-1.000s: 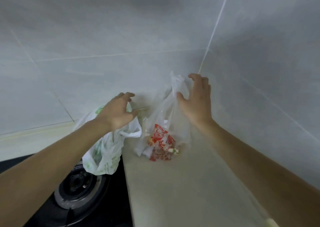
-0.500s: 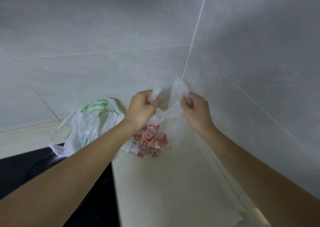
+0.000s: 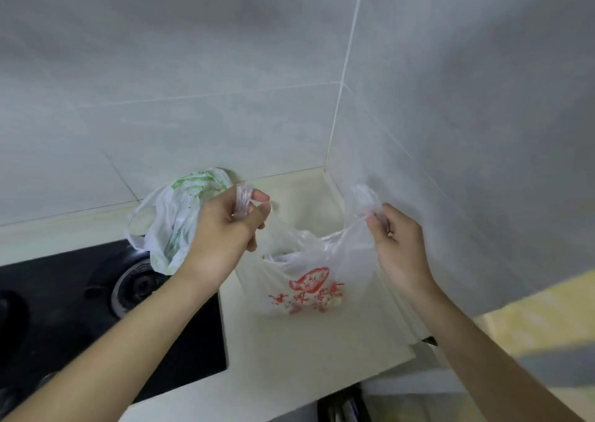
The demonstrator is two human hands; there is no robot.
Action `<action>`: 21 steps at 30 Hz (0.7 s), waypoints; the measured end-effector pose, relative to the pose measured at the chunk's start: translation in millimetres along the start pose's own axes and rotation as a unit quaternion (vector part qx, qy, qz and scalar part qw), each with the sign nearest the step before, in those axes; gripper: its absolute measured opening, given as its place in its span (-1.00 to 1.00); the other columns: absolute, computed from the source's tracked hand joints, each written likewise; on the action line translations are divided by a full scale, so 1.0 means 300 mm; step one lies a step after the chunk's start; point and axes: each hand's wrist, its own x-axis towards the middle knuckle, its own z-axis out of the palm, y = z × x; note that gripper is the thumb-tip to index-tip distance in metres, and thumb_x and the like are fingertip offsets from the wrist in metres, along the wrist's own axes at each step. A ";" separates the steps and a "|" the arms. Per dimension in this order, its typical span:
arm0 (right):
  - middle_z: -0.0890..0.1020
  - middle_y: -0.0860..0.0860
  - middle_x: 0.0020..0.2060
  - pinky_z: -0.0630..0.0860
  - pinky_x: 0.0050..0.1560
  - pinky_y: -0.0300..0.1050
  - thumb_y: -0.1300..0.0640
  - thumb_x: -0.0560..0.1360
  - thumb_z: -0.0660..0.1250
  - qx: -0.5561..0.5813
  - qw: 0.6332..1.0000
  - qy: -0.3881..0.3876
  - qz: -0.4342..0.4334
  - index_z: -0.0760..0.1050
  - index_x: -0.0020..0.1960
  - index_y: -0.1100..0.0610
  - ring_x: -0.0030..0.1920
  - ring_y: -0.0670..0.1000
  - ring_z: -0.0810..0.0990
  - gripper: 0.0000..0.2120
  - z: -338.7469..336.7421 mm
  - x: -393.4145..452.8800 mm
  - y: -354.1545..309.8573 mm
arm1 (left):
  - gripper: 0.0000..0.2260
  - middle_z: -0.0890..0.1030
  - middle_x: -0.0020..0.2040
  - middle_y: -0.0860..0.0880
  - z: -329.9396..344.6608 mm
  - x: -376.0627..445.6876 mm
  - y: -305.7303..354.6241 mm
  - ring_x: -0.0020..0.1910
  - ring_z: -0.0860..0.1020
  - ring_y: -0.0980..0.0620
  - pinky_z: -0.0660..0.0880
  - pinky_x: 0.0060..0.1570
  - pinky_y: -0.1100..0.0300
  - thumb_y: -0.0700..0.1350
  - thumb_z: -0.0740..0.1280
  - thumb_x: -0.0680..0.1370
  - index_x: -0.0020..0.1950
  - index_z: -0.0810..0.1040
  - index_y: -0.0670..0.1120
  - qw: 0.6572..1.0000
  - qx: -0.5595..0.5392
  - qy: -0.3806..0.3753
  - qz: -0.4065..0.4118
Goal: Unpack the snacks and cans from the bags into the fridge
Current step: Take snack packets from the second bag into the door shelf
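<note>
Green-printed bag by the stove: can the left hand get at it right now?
Probably not yet: the left hand is shut on a handle of the red-printed bag. The green-printed bag lies close behind it, unobstructed.

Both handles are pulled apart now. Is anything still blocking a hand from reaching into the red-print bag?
Nothing visible does. The left hand and right hand each pinch a handle of the red-print bag, and its mouth gapes open between them. The green-print bag lies aside, behind the left hand. The fridge is out of view.
</note>
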 end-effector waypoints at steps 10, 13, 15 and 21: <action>0.43 0.12 -0.37 0.28 -0.32 -0.14 0.21 0.67 0.31 0.045 0.996 -0.080 0.006 0.59 -0.11 0.11 -0.36 -0.02 0.31 -0.80 -0.038 -0.191 0.000 | -0.86 0.58 -0.11 -0.21 -0.066 -0.236 -0.039 -0.46 0.46 0.03 0.53 -0.35 0.20 -0.27 0.42 0.59 0.11 0.62 -0.09 0.999 0.024 0.024 -0.021; 0.51 0.17 -0.31 0.30 -0.30 -0.17 0.21 0.66 0.31 0.051 0.995 -0.084 0.000 0.60 -0.11 0.03 -0.33 0.00 0.37 -0.79 -0.028 -0.184 -0.016 | -0.82 0.55 -0.20 -0.10 -0.088 -0.239 -0.028 -0.45 0.46 0.06 0.56 -0.28 0.20 -0.26 0.42 0.59 0.16 0.63 -0.06 0.998 0.031 0.045 -0.021; 0.45 0.14 -0.35 0.28 -0.30 -0.16 0.24 0.65 0.32 0.044 0.995 -0.086 -0.012 0.55 -0.16 0.10 -0.33 -0.10 0.33 -0.79 -0.021 -0.190 -0.015 | -0.81 0.55 -0.20 -0.07 -0.100 -0.245 -0.033 -0.44 0.47 0.06 0.56 -0.29 0.21 -0.26 0.42 0.59 0.17 0.63 -0.05 0.998 0.038 0.054 -0.019; 0.51 -0.06 -0.11 0.52 -0.04 -0.03 0.22 0.51 0.45 -0.075 0.990 -0.119 -0.031 0.53 0.08 0.10 -0.11 -0.06 0.52 -0.83 -0.008 -0.205 -0.030 | -0.94 0.67 -0.23 -0.02 -0.146 -0.268 -0.054 -0.32 0.61 0.03 0.59 -0.20 0.18 -0.15 0.42 0.59 0.02 0.67 -0.02 0.990 0.117 0.068 -0.046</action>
